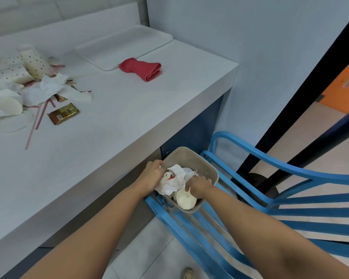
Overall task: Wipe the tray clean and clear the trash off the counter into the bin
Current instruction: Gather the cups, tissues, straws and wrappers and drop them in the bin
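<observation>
A small beige bin (189, 156) stands below the counter's front edge, on the seat of a blue chair. Both my hands are over its mouth. My left hand (152, 175) and my right hand (199, 186) press together on a bundle of crumpled white napkins (174, 181) with a paper cup (186, 199) beneath. A white tray (127, 44) lies at the counter's back right, with a folded red cloth (142, 69) just in front of it. A heap of trash (30, 85) sits at the counter's left: dotted paper cups, napkins, red straws, a gold wrapper (64, 113).
The white counter (113, 125) ends at a corner on the right, against a pale wall. The blue slatted chair (290, 198) fills the lower right. A dark doorframe (302, 91) and an orange door lie beyond. My shoe shows on the tiled floor.
</observation>
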Tool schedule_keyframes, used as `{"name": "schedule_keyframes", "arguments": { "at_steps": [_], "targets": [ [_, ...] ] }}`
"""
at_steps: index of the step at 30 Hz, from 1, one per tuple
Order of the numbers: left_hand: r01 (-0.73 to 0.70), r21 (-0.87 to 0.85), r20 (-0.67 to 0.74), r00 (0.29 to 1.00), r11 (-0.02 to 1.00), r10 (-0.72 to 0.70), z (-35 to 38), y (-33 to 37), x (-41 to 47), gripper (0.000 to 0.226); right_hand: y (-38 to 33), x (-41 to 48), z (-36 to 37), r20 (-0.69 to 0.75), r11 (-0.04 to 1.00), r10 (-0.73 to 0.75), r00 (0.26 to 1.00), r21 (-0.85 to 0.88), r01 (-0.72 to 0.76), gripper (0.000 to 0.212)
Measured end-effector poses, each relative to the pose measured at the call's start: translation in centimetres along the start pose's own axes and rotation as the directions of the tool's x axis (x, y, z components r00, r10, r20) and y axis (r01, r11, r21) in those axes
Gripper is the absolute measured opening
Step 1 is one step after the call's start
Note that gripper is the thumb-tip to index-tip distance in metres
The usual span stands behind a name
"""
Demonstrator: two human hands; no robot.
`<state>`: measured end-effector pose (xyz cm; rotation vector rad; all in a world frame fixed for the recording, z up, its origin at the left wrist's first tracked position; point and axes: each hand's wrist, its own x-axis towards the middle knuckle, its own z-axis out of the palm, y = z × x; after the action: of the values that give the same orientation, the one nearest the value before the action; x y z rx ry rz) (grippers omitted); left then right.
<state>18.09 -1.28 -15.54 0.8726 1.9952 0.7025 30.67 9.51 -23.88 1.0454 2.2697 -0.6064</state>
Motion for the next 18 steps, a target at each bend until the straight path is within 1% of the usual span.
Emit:
{"name": "schedule_keyframes", "arguments": {
  "at_steps": [1, 2, 3, 4, 5, 6, 7, 8, 9, 10, 11, 13, 14, 16, 17, 18],
  "targets": [
    [0.008, 0.003, -0.01, 1.0, 1.0, -0.008, 0.1, 0.0, 0.2, 0.043, 0.0, -0.1, -0.6, -0.044, 1.0, -0.012, 0.999, 0.019, 0.013, 0.04],
    [0.014, 0.003, -0.029, 0.999, 1.0, -0.014, 0.2, 0.1, 0.3, 0.042, 0.0, -0.2, -1.2, -0.101, 0.996, -0.033, 0.994, 0.08, 0.041, 0.038],
    [0.022, 0.004, -0.053, 0.998, 1.0, -0.022, 0.3, 0.1, 0.4, 0.042, -0.1, -0.4, -1.8, -0.163, 0.975, -0.052, 0.985, 0.205, 0.086, 0.034],
    [0.025, 0.008, -0.081, 0.996, 1.0, -0.024, 0.5, 0.3, 0.5, 0.041, -0.4, -0.7, -2.5, -0.206, 0.909, -0.068, 0.976, 0.391, 0.146, 0.029],
    [0.022, 0.011, -0.11, 0.994, 1.0, -0.021, 0.6, 0.4, 0.6, 0.042, -0.7, -1.1, -3.2, -0.206, 0.787, -0.097, 0.974, 0.583, 0.202, 0.025],
    [0.01, 0.005, -0.139, 0.99, 1.0, -0.009, 0.7, 0.6, 0.7, 0.042, -1.0, -1.7, -4.0, -0.16, 0.623, -0.162, 0.974, 0.749, 0.226, 0.024],
    [-0.007, -0.016, -0.166, 0.986, 1.0, 0.005, 0.9, 0.9, 0.7, 0.042, -1.4, -2.3, -4.8, -0.094, 0.464, -0.253, 0.963, 0.861, 0.206, 0.024],
    [-0.023, -0.052, -0.183, 0.983, 0.998, 0.013, 1.1, 1.2, 0.7, 0.042, -1.8, -2.9, -5.5, -0.048, 0.363, -0.34, 0.939, 0.914, 0.179, 0.022],
    [-0.027, -0.097, -0.189, 0.982, 0.995, 0.008, 1.3, 1.6, 0.7, 0.044, -2.1, -3.2, -6.1, -0.024, 0.327, -0.408, 0.913, 0.93, 0.17, 0.024],
    [-0.02, -0.15, -0.183, 0.983, 0.989, -0.008, 1.4, 1.9, 0.8, 0.049, -2.1, -3.2, -6.4, -0.011, 0.334, -0.445, 0.895, 0.926, 0.177, 0.031],
    [-0.001, -0.212, -0.161, 0.986, 0.977, -0.034, 1.6, 2.3, 0.9, 0.055, -2.1, -3.1, -6.6, -0.004, 0.376, -0.455, 0.89, 0.905, 0.197, 0.04],
    [0.04, -0.335, -0.098, 0.992, 0.941, -0.077, 1.7, 3.1, 0.8, 0.061, -2.0, -3.0, -6.6, -0.033, 0.492, -0.398, 0.917, 0.835, 0.244, 0.048],
    [0.042, -0.374, -0.073, 0.995, 0.926, -0.074, 1.7, 3.4, 0.8, 0.062, -1.9, -2.9, -6.6, -0.074, 0.531, -0.349, 0.934, 0.805, 0.262, 0.047],
    [0.022, -0.395, -0.047, 0.998, 0.918, -0.044, 1.8, 3.9, 0.6, 0.062, -1.5, -2.7, -6.5, -0.171, 0.571, -0.248, 0.953, 0.769, 0.287, 0.038],
    [0.015, -0.393, -0.044, 0.998, 0.919, -0.035, 1.8, 4.2, 0.5, 0.062, -1.2, -2.6, -6.5, -0.227, 0.609, -0.205, 0.952, 0.732, 0.306, 0.033],
    [0.012, -0.396, -0.045, 0.998, 0.918, -0.033, 1.8, 4.4, 0.5, 0.064, -0.8, -2.2, -6.3, -0.286, 0.675, -0.157, 0.945, 0.667, 0.314, 0.03]
  ]
}}
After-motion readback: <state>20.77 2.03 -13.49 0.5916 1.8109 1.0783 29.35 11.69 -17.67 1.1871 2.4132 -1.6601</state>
